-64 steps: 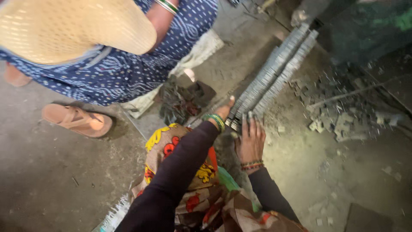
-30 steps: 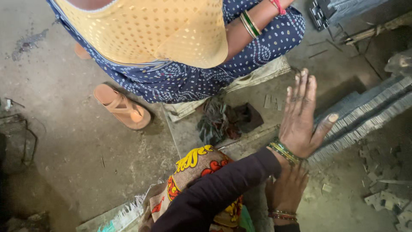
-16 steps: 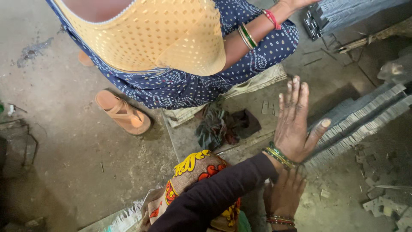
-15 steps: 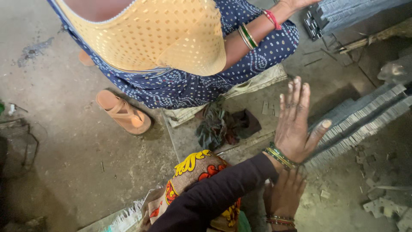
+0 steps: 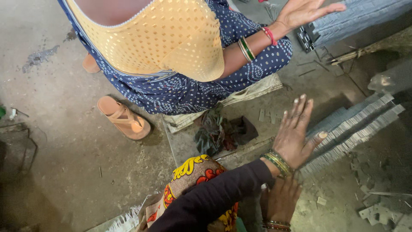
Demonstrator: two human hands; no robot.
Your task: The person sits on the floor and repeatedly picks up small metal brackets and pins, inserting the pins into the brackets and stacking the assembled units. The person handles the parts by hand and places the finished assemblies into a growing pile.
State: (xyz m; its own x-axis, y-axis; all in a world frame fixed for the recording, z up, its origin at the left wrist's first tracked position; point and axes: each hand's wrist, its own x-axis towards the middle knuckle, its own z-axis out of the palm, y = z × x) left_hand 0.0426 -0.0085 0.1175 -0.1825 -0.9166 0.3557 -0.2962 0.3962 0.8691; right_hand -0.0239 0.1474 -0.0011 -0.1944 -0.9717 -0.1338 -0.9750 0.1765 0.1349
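I see no real container here; the nearest to one is the long stack of thin grey metal plates, packed on edge in two rows and lying on the floor to the right. My left hand is raised flat just at the near end of this stack, fingers stretched and slightly apart, thumb out to the side, holding nothing. I cannot tell if the palm touches the plates. It wears green and gold bangles at the wrist, and the sleeve is dark.

My right hand is lower, under the left wrist, near the bottom edge. Its fingers seem loose and spread, but the left arm hides part of it, so I cannot tell whether it grips something.

Another person in a yellow blouse and blue dotted cloth squats in front of me. That person's hand lies open on a second grey stack at the top right.

Between us lies a crumpled dark rag, and near it a folded pale sack. A tan sandal is on the left.

The surface is a bare concrete floor, dusty and stained, with small loose metal pieces scattered at the right.
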